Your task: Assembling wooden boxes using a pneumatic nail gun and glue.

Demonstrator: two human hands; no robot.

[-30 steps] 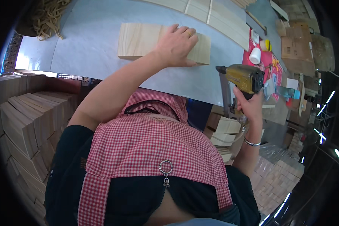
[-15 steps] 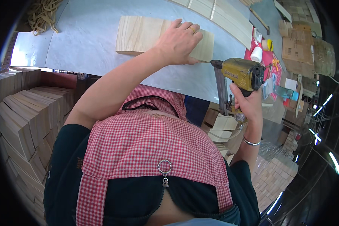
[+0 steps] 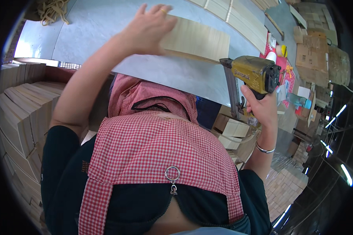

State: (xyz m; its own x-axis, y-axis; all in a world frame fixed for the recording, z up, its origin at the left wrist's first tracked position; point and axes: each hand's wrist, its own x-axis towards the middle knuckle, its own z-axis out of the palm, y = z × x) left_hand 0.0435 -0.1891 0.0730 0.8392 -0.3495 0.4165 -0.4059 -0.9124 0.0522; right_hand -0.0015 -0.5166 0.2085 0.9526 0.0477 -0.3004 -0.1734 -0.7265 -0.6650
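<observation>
My left hand (image 3: 149,29), slightly blurred, is over the left part of a pale wooden piece (image 3: 200,41) on the table, fingers apart. Whether it touches the wood I cannot tell; it hides that end of the piece. In my right hand (image 3: 259,103) is a worn yellow and black nail gun (image 3: 249,74) with a long grey magazine pointing down. Its nose lies close to the right near corner of the wood. The fingers wrap round the grip, the thumb on the near side.
The pale table (image 3: 145,72) has wooden boards (image 3: 245,25) along its far right edge and a hammer (image 3: 274,25) beyond them. A bottle (image 3: 298,100) is at right, near cardboard boxes (image 3: 312,56). Stacked wood (image 3: 23,109) stands at left; an air hose (image 3: 235,140) hangs below the gun.
My left hand has moved left along the wooden piece, from its right half to its left part. The nail gun stays close to the right corner, with the view slightly shifted.
</observation>
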